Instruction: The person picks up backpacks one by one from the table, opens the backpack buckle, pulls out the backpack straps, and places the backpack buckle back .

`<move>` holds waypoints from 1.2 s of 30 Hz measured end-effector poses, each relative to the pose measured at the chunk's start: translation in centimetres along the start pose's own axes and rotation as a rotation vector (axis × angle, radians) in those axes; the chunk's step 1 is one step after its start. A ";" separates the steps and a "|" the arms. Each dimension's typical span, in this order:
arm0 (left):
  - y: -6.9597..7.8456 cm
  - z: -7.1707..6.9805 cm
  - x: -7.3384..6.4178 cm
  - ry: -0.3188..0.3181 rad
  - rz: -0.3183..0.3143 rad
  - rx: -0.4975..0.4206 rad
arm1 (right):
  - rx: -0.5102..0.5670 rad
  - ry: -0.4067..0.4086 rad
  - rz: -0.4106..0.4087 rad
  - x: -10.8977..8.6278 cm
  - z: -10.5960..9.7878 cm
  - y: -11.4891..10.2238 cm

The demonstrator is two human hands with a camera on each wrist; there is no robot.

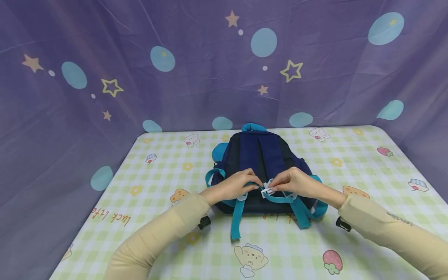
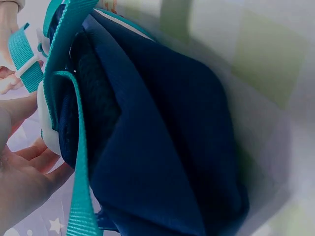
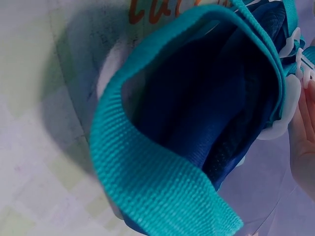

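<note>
A navy backpack lies on the table with its shoulder straps facing up. Over its lower middle, the right hand pinches a white plastic buckle between thumb and fingers. Opposite it, the left hand holds a thin teal strap that leads to the buckle; the fingertips partly hide the hold. In the left wrist view, teal webbing crosses in front of the left hand. A wide teal loop fills the right wrist view, with the right hand at the edge beside the buckle.
Loose teal strap ends hang toward the front of the checked tablecloth. A blue round piece sticks out at the backpack's left side. Behind the table hangs a purple curtain with stars.
</note>
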State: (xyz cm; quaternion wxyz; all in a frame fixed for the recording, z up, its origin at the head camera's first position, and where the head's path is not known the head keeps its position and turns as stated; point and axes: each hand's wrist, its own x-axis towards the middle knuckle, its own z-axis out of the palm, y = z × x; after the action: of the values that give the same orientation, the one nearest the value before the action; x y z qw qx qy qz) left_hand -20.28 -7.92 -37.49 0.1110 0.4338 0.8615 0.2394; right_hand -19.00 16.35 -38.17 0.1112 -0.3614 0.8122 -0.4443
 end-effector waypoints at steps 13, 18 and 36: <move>-0.5 -0.9 -0.7 0.001 0.116 0.168 | 0.033 -0.018 0.015 0.7 0.2 0.1; -0.5 -1.2 -0.8 0.002 0.137 0.228 | 0.013 -0.027 -0.008 1.1 0.5 0.3; -1.4 -1.5 -0.7 0.006 0.127 0.311 | -0.048 -0.040 -0.035 1.9 1.3 0.2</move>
State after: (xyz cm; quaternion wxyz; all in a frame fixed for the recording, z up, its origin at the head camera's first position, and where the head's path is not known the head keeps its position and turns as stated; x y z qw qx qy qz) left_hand -21.47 -9.70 -36.92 0.0246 0.4987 0.8593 0.1111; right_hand -19.79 14.31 -38.77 0.1108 -0.3870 0.8137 -0.4193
